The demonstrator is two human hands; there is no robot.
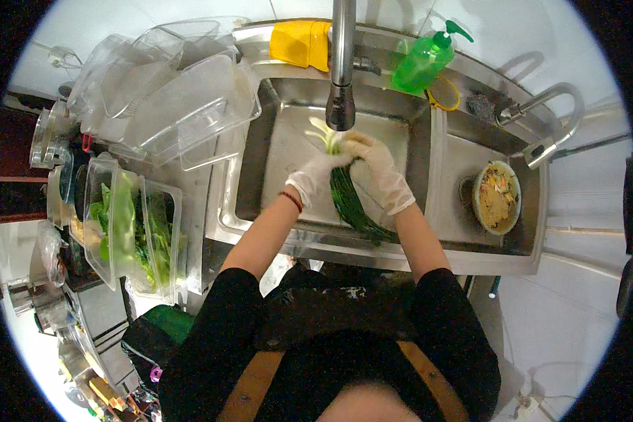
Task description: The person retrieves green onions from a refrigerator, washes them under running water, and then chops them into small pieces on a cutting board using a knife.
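Note:
A bunch of scallions point(348, 195) hangs over the sink basin point(290, 132). Its white ends lie beneath the spout of the metal faucet point(341, 105), and the long green leaves trail towards the front rim. My left hand point(316, 176), in a thin translucent glove, grips the bunch near its middle. From the right, my gloved right hand point(377, 166) closes its curled fingers around the pale stalks just below the spout. Both hands are slightly blurred, and they hide part of the stalks. Whether water is running is hard to tell.
Clear plastic containers point(190, 111) are stacked left of the basin, near tubs of leafy greens point(158, 237). A yellow cloth point(299, 45) and a green pump bottle point(424, 60) are behind. The right basin holds a bowl of food scraps point(496, 200) below a second faucet point(569, 121).

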